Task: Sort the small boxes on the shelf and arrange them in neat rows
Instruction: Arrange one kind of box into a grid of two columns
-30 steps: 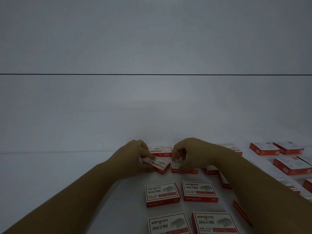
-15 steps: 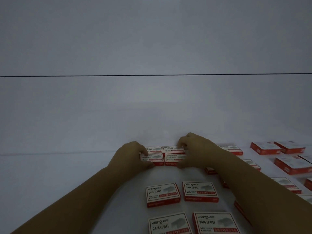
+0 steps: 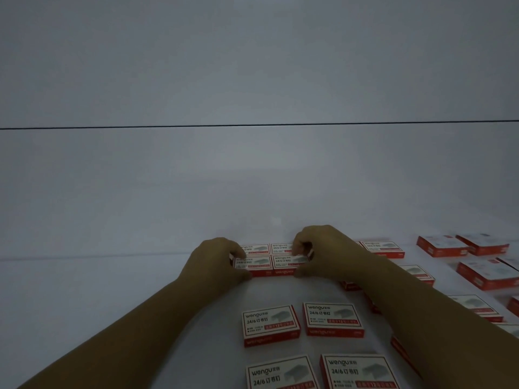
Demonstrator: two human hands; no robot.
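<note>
Boxes (image 3: pixel 269 265) in 2x2 block btwn both hands (image 3: pixel 323 254), fingers touching.

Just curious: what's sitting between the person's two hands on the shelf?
In the head view, four red-and-white staple boxes lie in a two-by-two block between the left hand and right hand, which press its sides.

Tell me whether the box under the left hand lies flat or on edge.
Flat: the box shows its printed top face, level beside its neighbour.

bare shelf (image 3: pixel 84 304) left, scattered boxes (image 3: pixel 483 273) crowding right
</note>
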